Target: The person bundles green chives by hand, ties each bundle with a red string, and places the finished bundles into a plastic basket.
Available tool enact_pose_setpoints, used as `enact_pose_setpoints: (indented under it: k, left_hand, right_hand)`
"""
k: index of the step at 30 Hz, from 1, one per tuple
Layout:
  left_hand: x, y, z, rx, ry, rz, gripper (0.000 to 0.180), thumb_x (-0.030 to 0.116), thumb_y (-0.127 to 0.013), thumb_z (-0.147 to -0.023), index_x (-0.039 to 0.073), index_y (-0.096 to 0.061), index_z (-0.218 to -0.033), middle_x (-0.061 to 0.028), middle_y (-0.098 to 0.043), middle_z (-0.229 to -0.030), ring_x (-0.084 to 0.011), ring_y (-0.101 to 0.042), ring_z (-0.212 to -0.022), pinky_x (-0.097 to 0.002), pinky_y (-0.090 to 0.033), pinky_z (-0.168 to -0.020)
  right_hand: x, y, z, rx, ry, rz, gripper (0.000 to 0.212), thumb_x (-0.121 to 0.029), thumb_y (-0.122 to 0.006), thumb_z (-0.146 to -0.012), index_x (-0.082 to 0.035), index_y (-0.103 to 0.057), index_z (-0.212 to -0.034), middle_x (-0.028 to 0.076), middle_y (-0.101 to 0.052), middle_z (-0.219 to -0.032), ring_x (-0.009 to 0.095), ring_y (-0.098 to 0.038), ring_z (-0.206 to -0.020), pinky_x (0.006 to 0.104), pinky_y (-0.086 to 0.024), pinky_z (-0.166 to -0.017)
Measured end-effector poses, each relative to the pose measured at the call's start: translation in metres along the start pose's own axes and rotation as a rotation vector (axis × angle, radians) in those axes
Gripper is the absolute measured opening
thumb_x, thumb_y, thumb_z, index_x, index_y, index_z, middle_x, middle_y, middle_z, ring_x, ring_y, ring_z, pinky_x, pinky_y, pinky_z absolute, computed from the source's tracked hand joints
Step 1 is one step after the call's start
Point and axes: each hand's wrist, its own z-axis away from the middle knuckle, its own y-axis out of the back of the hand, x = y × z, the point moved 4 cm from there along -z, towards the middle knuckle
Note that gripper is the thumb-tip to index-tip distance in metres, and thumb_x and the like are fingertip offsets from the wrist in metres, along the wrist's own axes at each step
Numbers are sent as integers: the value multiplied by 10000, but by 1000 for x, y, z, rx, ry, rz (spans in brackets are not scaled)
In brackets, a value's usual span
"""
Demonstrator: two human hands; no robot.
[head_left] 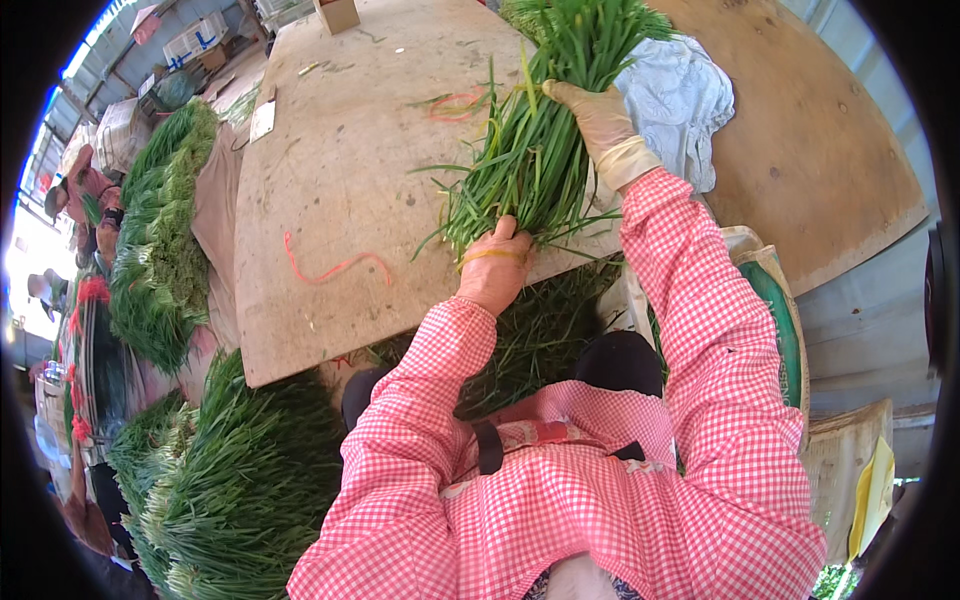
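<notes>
A thick bunch of garlic chives (535, 150) lies on the wooden board, its loose leaf ends toward me. My right hand (595, 115), in a pale thin glove, is wrapped over the bunch from the right with its thumb across the top. Curled into the near leaf ends is my left hand (495, 268), which looks bare and has a yellow rubber band around it. Its fingertips are partly hidden among the leaves. A yellowish tie or leaf crosses the bunch near my right thumb; I cannot tell which.
The wooden board (340, 160) carries a red string (338, 268) and a pale blue crumpled cloth (680, 95). Piles of chives stand on the left (235, 480), with another heap (160, 240) beyond. A green-and-white sack (778, 310) is by my right arm. Other people work at the far left.
</notes>
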Motion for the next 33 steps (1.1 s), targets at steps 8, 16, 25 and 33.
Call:
enact_pose_setpoints:
  k: [8, 16, 25, 33]
  left_hand:
    - [1, -44, 78, -389, 169, -91, 155, 205, -548, -799, 61, -606, -811, -148, -607, -817, -333, -616, -771, -435, -497, -645]
    - [-3, -68, 190, -1078, 176, -126, 283, 256, -517, -795, 53, -650, -940, -188, -646, -916, -308, -638, -864, -413, -518, -714]
    - [-25, -96, 221, -1271, 294, 18, 408, 354, -535, -778, 77, -631, -1062, -191, -617, -1049, -333, -599, -979, -417, -467, -857]
    - [-59, 92, 90, -586, 638, 591, 420, 240, -607, -803, -24, -549, -1124, -156, -659, -868, -225, -641, -765, -359, -493, -737]
  right_hand:
    - [51, 65, -27, 143, 53, 160, 264, -109, -718, -729, 14, -620, -941, 60, -642, -882, 149, -586, -790, 271, -460, -766]
    - [-1, 61, 5, 24, -33, -320, 192, -141, -634, -789, 9, -638, -910, 42, -643, -853, 137, -589, -764, 259, -467, -727]
    - [-60, 108, -6, -66, 98, -526, 336, -248, -483, -875, 12, -540, -1079, 145, -616, -989, 264, -608, -903, 384, -499, -831]
    - [-61, 99, 40, -307, -67, -287, 350, -232, -606, -762, -18, -551, -1033, 99, -615, -892, 189, -614, -788, 336, -519, -737]
